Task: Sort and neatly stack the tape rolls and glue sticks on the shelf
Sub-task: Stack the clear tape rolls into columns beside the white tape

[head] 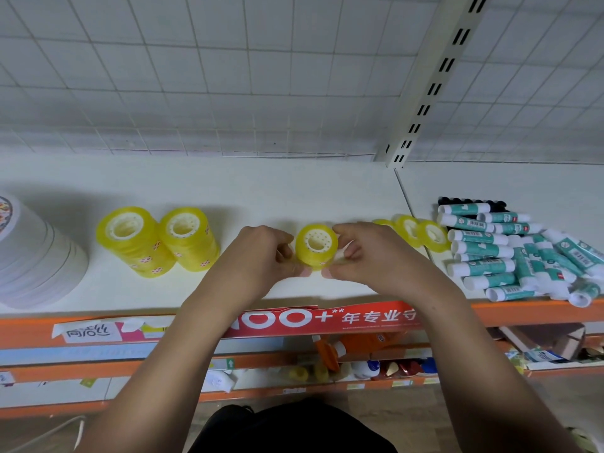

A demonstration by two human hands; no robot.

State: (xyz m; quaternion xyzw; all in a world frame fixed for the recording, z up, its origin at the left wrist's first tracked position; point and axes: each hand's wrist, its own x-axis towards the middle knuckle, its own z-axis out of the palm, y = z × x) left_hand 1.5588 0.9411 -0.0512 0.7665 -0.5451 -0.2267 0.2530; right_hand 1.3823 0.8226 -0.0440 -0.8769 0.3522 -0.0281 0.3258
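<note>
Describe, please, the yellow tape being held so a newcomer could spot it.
Find the white shelf. Near its middle, the left hand and right hand grip the yellow tape. It alone is held, lower than the two stacks leftward.

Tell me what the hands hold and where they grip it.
The left hand and right hand grip one yellow tape stack by its opposite sides.

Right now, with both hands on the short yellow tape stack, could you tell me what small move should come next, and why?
Probably lift the right hand off and fetch one of the loose rolls just to the right, while the left hand steadies the short tape stack; it looks lower than the two taller stacks on the left.
</note>
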